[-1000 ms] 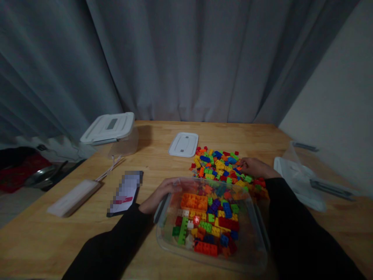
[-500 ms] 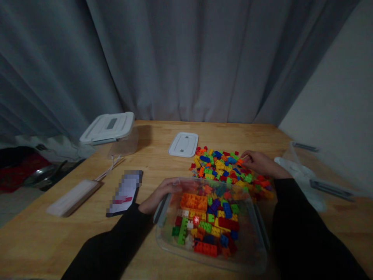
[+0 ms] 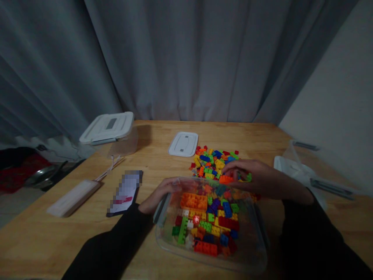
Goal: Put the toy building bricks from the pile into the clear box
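A clear plastic box (image 3: 253,249) stands in front of me with toy building bricks (image 3: 205,226) of many colours on its bottom. My left hand (image 3: 163,193) is closed on the box's far left corner, fingers over the rim. Near the far rim, my right hand (image 3: 247,175) pinches an orange brick (image 3: 226,179) between thumb and fingers. Behind the box lies a loose pile of bricks (image 3: 214,161), partly hidden by my right hand and forearm.
Beyond the pile lies a flat white lid (image 3: 183,144). At left are a lidded clear box (image 3: 124,142), a phone (image 3: 125,192) and a white power strip (image 3: 74,197) with its cord. An open clear box (image 3: 310,167) sits at right. A grey curtain (image 3: 186,62) hangs behind the table.
My right hand has moved from the pile toward me and left, to the box's far rim, with an orange brick in it. My left hand and the box have stayed put.
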Demonstrator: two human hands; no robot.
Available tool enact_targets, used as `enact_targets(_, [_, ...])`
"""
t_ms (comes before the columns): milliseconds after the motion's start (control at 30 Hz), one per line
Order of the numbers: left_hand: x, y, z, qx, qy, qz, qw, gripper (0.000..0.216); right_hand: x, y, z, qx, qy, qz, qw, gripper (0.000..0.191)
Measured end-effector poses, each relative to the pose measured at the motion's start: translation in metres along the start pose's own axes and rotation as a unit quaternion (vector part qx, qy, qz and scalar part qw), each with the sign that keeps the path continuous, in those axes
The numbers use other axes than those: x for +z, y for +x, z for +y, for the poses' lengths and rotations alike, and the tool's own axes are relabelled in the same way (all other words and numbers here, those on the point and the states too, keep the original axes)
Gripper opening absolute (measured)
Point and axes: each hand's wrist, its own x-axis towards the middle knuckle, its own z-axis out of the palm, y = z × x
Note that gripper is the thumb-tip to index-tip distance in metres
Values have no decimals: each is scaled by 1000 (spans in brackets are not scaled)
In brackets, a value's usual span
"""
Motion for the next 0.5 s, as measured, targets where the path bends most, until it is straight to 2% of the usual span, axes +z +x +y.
enact_targets(67, [1,0,1,-2,-1,0,1000,44,6,-4,-14,-25,14,-48,998,35])
enact_targets(200, [2,0,3,12,21,10,1000,42,25,-12,-31,-33,14,-132,991,27])
enact_targets(367, [7,0,9,10,18,13,1000,40,50,-14,-38,-31,-50,-185,981,20])
enact_targets(500, [8,0,10,9,2,14,1000,38,54,-11,-43,-25,-73,-220,972,12])
